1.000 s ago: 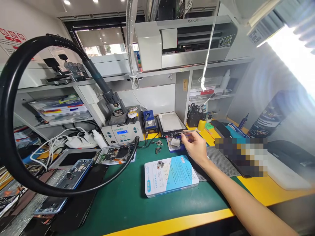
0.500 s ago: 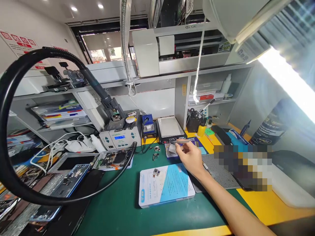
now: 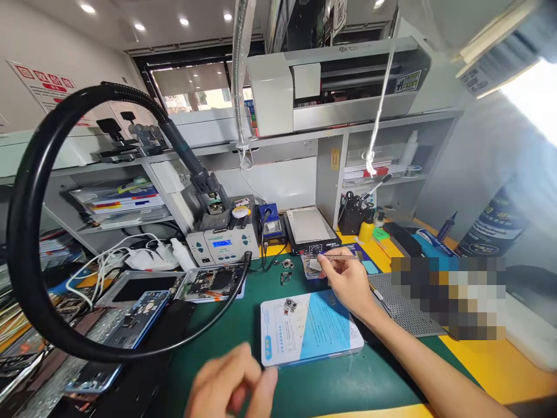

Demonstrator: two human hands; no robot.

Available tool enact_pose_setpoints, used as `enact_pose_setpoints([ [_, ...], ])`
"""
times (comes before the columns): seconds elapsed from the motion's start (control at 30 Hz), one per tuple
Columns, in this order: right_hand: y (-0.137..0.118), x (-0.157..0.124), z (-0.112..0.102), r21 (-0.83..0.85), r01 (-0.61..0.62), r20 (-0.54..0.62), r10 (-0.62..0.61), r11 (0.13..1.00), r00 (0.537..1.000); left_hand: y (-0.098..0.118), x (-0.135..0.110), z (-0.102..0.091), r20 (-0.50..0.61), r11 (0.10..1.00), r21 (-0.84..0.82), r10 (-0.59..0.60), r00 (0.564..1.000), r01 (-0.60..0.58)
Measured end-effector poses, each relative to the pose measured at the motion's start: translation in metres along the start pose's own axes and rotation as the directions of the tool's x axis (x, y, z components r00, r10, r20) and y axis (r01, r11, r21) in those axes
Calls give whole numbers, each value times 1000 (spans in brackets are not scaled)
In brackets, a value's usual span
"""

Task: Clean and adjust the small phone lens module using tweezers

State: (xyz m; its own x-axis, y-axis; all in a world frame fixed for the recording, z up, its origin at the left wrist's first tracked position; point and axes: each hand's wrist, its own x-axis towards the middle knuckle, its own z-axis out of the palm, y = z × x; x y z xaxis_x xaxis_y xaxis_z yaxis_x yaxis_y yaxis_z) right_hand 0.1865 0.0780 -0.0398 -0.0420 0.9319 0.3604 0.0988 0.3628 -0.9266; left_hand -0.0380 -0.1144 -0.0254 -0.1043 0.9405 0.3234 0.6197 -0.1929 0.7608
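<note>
My right hand (image 3: 350, 284) reaches over the back of the green mat, thumb and fingers pinched on slim metal tweezers (image 3: 342, 257). Under its fingertips lies a small clear case (image 3: 311, 271) with a whitish piece (image 3: 314, 264) at its edge; whether my fingers touch that piece I cannot tell. At the bottom, my left hand (image 3: 230, 383) is slightly blurred, fingers bent and thumb apart, with nothing visible in it. Between the hands a blue-and-white flat box (image 3: 311, 334) carries a phone camera module (image 3: 290, 306). Two more small camera modules (image 3: 286, 271) rest on the mat.
A hot-air station (image 3: 221, 244) stands at the back, its black hose (image 3: 26, 232) arching across the left. Opened phone parts (image 3: 117, 337) and a tray with a circuit board (image 3: 211, 283) lie left. A grey perforated mat (image 3: 404, 305) is to the right.
My left hand has come into view at the bottom. The whole view has shifted, so things appear farther right. My right hand stays at the clear case with the tweezers.
</note>
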Motion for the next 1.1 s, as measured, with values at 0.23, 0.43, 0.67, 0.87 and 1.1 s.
enact_pose_setpoints([
  [0.23,-9,1,-8,137,-28,-3,29,990,1000,-7,129,33,124,924,135,344,931,-359],
  [0.43,-19,1,-14,317,-285,272,201,905,941,-11,108,22,294,909,231,275,916,-347],
  [0.67,-13,1,-12,292,-418,396,290,860,872,-4,101,29,370,861,400,161,915,-314],
  [0.87,-16,5,-15,393,-357,252,274,847,928,-6,97,35,378,859,378,197,905,-345],
  [1.1,-24,19,-26,482,-214,-55,273,850,961,-8,95,38,284,873,325,276,918,-363],
])
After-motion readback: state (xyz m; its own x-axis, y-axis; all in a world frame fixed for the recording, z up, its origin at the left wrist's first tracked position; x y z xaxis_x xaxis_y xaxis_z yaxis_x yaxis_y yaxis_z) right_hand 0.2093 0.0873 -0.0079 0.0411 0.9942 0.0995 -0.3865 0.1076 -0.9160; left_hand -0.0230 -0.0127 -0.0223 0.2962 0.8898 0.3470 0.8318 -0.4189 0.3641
